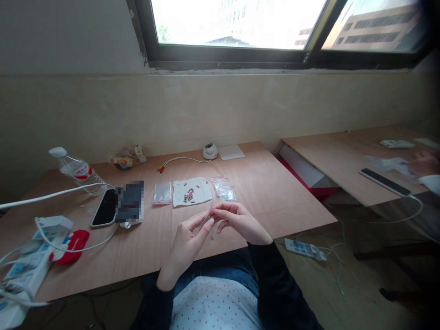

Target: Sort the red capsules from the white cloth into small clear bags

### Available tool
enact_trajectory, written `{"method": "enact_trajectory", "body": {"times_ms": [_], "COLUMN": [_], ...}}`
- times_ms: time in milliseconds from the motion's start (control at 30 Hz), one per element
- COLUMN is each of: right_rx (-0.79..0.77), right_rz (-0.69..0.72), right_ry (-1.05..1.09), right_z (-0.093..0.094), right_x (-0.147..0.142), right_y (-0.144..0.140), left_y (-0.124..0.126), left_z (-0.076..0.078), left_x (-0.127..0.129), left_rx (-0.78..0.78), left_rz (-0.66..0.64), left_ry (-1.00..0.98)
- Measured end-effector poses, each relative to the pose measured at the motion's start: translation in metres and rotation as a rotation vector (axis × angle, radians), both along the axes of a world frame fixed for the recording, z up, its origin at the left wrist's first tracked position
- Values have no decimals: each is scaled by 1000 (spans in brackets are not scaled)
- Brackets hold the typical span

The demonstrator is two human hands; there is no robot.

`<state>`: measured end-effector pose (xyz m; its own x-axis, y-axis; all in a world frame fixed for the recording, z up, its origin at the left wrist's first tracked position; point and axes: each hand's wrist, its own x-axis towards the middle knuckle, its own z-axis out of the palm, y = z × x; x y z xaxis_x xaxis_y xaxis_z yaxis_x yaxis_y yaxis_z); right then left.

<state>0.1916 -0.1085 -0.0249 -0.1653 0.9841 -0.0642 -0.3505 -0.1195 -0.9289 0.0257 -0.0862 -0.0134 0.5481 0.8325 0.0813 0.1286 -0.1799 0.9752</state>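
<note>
My left hand (pixel 189 238) is closed on what looks like a small clear plastic bag (pixel 208 211), mostly hidden by the fingers. Touching it at the fingertips is my right hand (pixel 242 222), its thumb and forefinger pinched; whatever lies between them is too small to make out. Just beyond the hands, a white cloth (pixel 202 188) lies on the table with several small dark-pink pieces (pixel 190 195), bead-like, grouped on it. Several little clear bags (pixel 223 189) overlap to the right of the cloth. To its left is another clear bag (pixel 162 194).
A white dome camera (pixel 210 151) with a cable and a white card (pixel 231 152) sit at the back. Leftward are a phone (pixel 105 207), a tilted water bottle (pixel 80 172), a red item (pixel 73 247) and a power strip (pixel 41 266). Another person's hand (pixel 426 162) is at the right-hand table.
</note>
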Motion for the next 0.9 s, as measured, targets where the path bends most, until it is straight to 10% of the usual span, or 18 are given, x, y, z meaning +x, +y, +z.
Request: {"method": "enact_trajectory", "body": {"times_ms": [900], "right_rx": [-49], "right_rz": [11], "right_ry": [-34], "right_z": [5], "right_x": [-15], "right_y": [8], "left_y": [9], "left_z": [-2], "left_x": [-10], "left_rx": [-82], "left_rz": [27], "left_ry": [-20]}}
